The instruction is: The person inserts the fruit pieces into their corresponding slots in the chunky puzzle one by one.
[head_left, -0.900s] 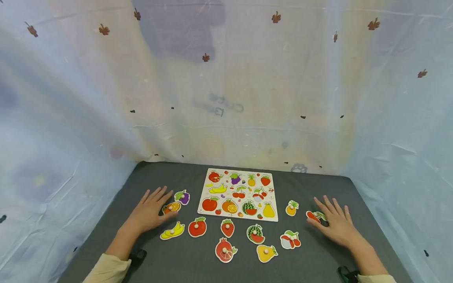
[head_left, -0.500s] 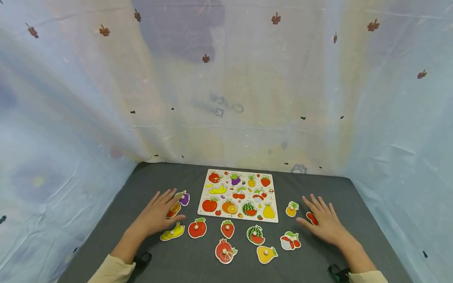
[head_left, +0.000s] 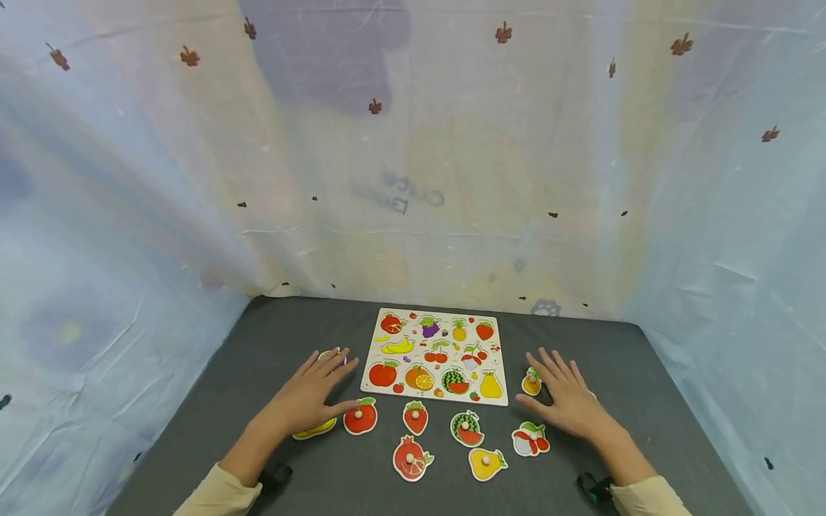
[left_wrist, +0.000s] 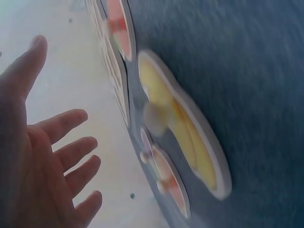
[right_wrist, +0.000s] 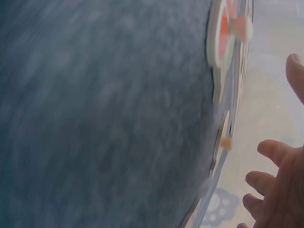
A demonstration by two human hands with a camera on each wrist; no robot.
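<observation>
left hand (head_left: 303,403) spread wide near banana piece (left_wrist: 185,130), near-left of puzzle board (head_left: 437,374), right hand (head_left: 568,405) spread wide by pineapple piece (head_left: 531,386), right of puzzle board

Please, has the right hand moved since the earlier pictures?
Yes. In the head view, the right hand has moved left, closer to the puzzle board.

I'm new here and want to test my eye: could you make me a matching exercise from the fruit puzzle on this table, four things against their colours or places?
Things:
1. pear piece
2. watermelon piece
3. puzzle board
4. strawberry piece

Colours or places:
A. striped green with a red slice
B. red, just beyond the pomegranate piece
C. white, printed with rows of fruit
D. mostly yellow

Right pairs: 1-D, 2-A, 3-C, 4-B.
</observation>
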